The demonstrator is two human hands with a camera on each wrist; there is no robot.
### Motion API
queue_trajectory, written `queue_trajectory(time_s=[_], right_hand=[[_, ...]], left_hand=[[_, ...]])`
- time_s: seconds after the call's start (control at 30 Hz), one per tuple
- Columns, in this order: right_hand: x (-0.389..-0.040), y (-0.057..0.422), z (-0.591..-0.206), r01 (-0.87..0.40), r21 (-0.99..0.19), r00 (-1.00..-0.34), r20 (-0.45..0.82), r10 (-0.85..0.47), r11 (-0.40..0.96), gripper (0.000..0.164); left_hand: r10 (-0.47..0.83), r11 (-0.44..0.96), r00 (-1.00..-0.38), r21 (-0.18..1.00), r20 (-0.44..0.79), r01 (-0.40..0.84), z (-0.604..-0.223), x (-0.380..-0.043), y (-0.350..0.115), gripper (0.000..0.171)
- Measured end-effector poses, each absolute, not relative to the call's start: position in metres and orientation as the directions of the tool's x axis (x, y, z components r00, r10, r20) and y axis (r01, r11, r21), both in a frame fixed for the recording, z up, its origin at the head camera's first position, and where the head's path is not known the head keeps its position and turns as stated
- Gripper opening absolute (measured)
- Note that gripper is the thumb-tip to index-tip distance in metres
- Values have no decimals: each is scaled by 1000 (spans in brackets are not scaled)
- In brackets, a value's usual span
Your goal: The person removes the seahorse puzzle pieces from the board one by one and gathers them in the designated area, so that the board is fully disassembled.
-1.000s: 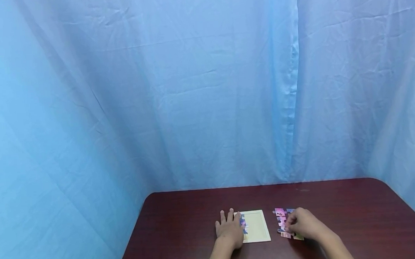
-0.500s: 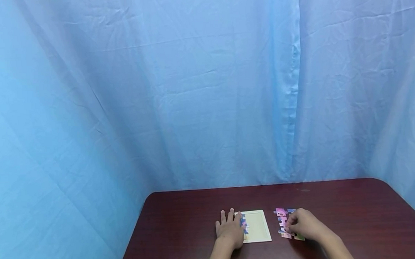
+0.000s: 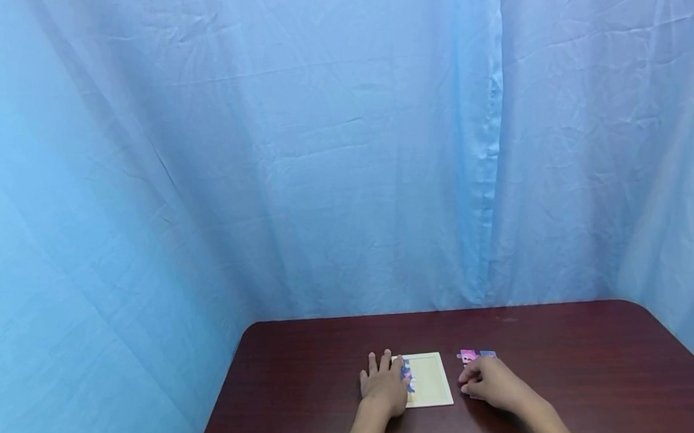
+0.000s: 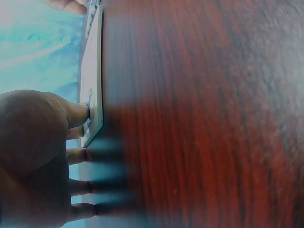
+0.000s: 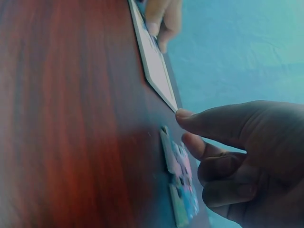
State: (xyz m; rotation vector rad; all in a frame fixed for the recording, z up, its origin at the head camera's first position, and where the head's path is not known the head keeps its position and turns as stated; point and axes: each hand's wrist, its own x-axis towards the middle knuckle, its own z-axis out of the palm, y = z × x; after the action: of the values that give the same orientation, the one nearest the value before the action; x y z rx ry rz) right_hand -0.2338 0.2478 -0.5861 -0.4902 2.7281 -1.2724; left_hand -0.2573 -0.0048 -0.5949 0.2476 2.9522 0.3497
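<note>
My left hand (image 3: 384, 390) lies palm down with fingers spread, over the left part of a cream puzzle frame (image 3: 445, 383). Beside its thumb, a column of blue, patterned puzzle pieces (image 3: 410, 385) sits inside the frame. In the left wrist view, the left thumb (image 4: 78, 115) touches the pieces near the frame's edge. My right hand (image 3: 494, 386) hovers over joined jigsaw pieces (image 5: 178, 164) on the table, right of the frame. Its thumb and index fingertips are slightly apart, with nothing showing between them. Pink and blue pieces (image 3: 468, 356) show beyond the hand; it hides others.
The dark red wooden table (image 3: 329, 340) has rounded far corners. Light blue curtains (image 3: 345, 178) hang behind it and along both sides. Only a narrow strip of tabletop separates the frame from the loose pieces.
My right hand has shifted left across the jigsaw pieces, toward the frame, and now covers more of their near part. The left hand and the frame stay in place.
</note>
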Motion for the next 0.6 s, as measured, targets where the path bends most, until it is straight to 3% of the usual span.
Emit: queue_trajectory(time_s=[0.27,0.43,0.6], right_hand=[[-233,218,-587,-315,-672,-942,135,-307,670,13],[-232,202,-588,-281,-616,-953,90,-288,736,27],[-229,196,-585,-268,-586,-954,52,-295,765,31]], left_hand=[[182,959,-973,246,-140,144,-597,-257,-6,52],[175,963,-972,231,-157,137,-593,-256,-5,52],[177,963,-967,237,-181,132,-583,-255,-5,53]])
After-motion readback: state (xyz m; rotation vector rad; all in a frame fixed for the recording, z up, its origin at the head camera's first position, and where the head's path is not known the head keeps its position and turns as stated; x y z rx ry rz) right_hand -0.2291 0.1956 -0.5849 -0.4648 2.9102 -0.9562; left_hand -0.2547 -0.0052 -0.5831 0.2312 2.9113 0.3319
